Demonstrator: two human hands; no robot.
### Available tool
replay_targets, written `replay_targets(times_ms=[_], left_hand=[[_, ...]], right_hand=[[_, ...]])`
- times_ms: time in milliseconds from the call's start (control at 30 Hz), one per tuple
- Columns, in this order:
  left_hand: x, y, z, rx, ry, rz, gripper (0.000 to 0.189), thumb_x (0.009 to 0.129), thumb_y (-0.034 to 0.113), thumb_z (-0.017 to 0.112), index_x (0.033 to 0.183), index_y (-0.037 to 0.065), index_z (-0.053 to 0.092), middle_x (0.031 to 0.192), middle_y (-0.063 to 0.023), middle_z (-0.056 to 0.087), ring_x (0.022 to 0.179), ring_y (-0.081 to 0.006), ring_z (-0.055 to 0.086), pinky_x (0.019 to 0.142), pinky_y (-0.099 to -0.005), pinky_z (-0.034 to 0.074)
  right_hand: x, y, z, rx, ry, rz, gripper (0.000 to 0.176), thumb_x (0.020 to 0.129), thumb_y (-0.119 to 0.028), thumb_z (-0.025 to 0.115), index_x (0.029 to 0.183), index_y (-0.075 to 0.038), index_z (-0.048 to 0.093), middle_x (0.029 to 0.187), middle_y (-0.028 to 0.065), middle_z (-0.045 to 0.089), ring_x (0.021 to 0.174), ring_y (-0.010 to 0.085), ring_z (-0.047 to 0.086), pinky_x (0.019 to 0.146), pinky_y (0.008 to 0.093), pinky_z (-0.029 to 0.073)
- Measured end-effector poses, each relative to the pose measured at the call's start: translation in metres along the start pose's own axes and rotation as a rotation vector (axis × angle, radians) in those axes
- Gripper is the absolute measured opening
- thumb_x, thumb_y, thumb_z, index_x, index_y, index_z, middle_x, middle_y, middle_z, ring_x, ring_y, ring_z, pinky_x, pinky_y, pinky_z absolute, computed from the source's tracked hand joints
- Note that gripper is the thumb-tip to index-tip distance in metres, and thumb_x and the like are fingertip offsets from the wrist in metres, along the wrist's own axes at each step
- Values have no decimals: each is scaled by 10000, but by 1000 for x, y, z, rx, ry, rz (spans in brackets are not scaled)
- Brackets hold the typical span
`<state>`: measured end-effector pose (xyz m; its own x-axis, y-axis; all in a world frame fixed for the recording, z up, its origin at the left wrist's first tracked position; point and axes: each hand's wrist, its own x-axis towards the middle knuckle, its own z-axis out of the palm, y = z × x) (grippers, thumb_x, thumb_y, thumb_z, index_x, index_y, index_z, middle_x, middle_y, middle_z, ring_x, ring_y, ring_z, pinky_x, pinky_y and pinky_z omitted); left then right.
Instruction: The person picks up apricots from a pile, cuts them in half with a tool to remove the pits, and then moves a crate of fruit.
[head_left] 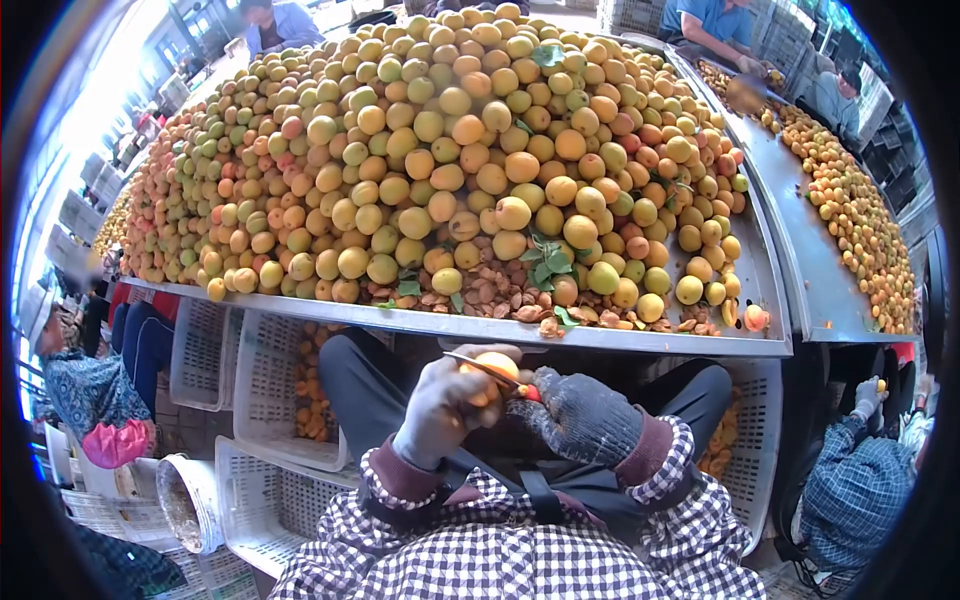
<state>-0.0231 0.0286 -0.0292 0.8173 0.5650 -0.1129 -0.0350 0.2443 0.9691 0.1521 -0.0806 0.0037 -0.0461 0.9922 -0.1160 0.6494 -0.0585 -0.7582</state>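
My left hand (pixel 445 405), in a grey glove, grips an orange apricot (pixel 497 366) above my lap. My right hand (pixel 580 412), in a dark knit glove, holds a small knife (pixel 490 370) whose thin blade lies across the apricot; its red handle end shows at my fingers. Both hands meet just below the metal table's front edge (pixel 470 326). A huge heap of yellow, green and orange apricots (pixel 450 150) covers the table above. Brown pits (pixel 490 298) and a few leaves lie along its near edge.
White plastic crates (pixel 270 385) stand under the table and beside my legs, some holding apricots. A second table with apricots (pixel 850 220) runs on the right. People sit at left (pixel 95 395) and right (pixel 860 480); others work at the far side. A white bucket (pixel 190 500) stands lower left.
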Motion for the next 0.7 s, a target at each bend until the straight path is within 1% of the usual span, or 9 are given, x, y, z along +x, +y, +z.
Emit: replay_targets(times_ms=[67, 233, 333, 367, 467, 533, 600, 667, 700], left_hand=[[4, 2, -3, -583, 30, -25, 529, 874, 265, 560, 1296, -32, 444, 1084, -228, 627, 666, -162, 598, 629, -230, 507], [0, 21, 24, -528, 24, -33, 446, 916, 192, 480, 1319, 6, 437, 1052, -174, 619, 778, -171, 624, 660, -265, 523], [-1, 25, 45, 26, -7, 94, 503, 868, 84, 585, 1336, 7, 418, 1207, -89, 550, 1022, -163, 576, 804, -295, 515], [-11, 43, 48, -209, -93, -225, 496, 929, 149, 563, 1367, 2, 381, 1260, -81, 506, 1126, -185, 519, 937, -331, 454], [-6, -2, 55, 44, -122, 482, 573, 977, 136, 464, 1470, 86, 178, 1176, -69, 499, 816, -107, 566, 760, -267, 487], [-14, 12, 55, 167, -182, 360, 640, 940, 63, 411, 1483, 84, 72, 1087, -57, 500, 777, -101, 521, 781, -257, 458], [-17, 14, 51, 64, -204, 172, 649, 923, 110, 507, 1477, 112, 170, 1267, -115, 459, 1154, -165, 466, 977, -284, 374], [-11, 11, 44, -58, -220, 150, 638, 926, 172, 528, 1469, 107, 199, 1193, -105, 495, 1062, -145, 499, 896, -253, 406], [-8, 9, 42, -190, -252, 111, 635, 929, 233, 550, 1460, 101, 228, 1119, -96, 532, 970, -124, 532, 814, -221, 437]], right_hand=[[-15, -7, -8, -117, -17, 135, 367, 877, -333, 623, 961, 9, 522, 709, 209, 623, 624, 389, 621, 532, 455, 474], [-42, -9, 8, 186, 544, -113, 476, 643, -114, 864, 1021, 4, 601, 809, 66, 584, 609, 158, 571, 568, 288, 468], [-24, -4, 11, 37, 701, -240, 396, 747, -212, 786, 1023, 6, 605, 858, 153, 631, 761, 321, 648, 659, 349, 516], [-19, -1, 10, 132, 675, -271, 333, 784, -200, 747, 1002, 12, 612, 855, 152, 634, 772, 310, 651, 683, 349, 516], [-20, 5, 17, 235, 643, -322, 274, 857, -206, 683, 993, 22, 614, 920, 109, 642, 789, 208, 618, 708, 353, 502], [-13, -7, 15, 346, 569, -332, 312, 859, -244, 678, 1032, 5, 602, 932, 121, 647, 805, 222, 627, 718, 352, 508], [-15, -15, 9, 489, 470, -218, 393, 862, -321, 669, 1110, -29, 579, 956, 145, 655, 836, 249, 647, 740, 351, 521], [-16, -16, 6, 609, 377, -81, 476, 866, -397, 659, 1189, -64, 556, 980, 168, 663, 867, 277, 666, 761, 349, 533], [-10, -2, 6, 325, 465, -309, 275, 922, -231, 565, 1093, -16, 569, 890, 149, 660, 748, 230, 662, 666, 322, 526]])
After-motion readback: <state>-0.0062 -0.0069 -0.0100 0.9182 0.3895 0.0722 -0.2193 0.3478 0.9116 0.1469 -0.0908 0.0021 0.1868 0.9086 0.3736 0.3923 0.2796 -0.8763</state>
